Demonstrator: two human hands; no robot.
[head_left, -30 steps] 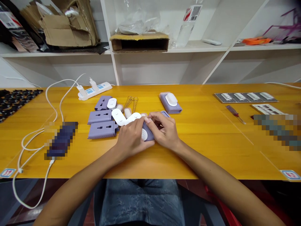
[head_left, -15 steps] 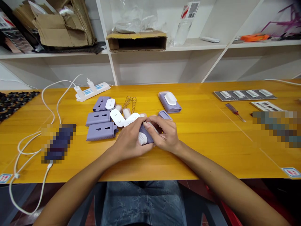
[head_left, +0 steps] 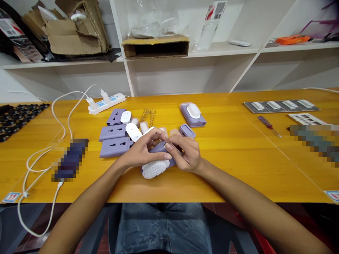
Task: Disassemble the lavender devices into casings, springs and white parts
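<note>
Yellow workbench (head_left: 225, 155), front edge just below, left hand (head_left: 141, 152), right hand (head_left: 186, 153), fingers (head_left: 176, 141) grasping lilac housing (head_left: 159, 148)

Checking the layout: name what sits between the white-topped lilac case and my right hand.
The head view shows a small lilac frame between the case and your right hand.

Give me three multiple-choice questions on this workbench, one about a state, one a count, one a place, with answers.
1. What do the left hand and right hand do with the lilac housing?
A. Neither touches it
B. Only the right holds it
C. Both hold it

2. How many coil springs stand on the table?
A. Two
B. Three
C. Five

3. Where is the red-handled screwdriver?
A. On the shelf
B. On the table, right of the hands
C. In the cardboard box

Answers:
1. C, fingers of both hands wrap it.
2. A, two coils stand side by side.
3. B, it lies just in front of the metal tray.
</note>
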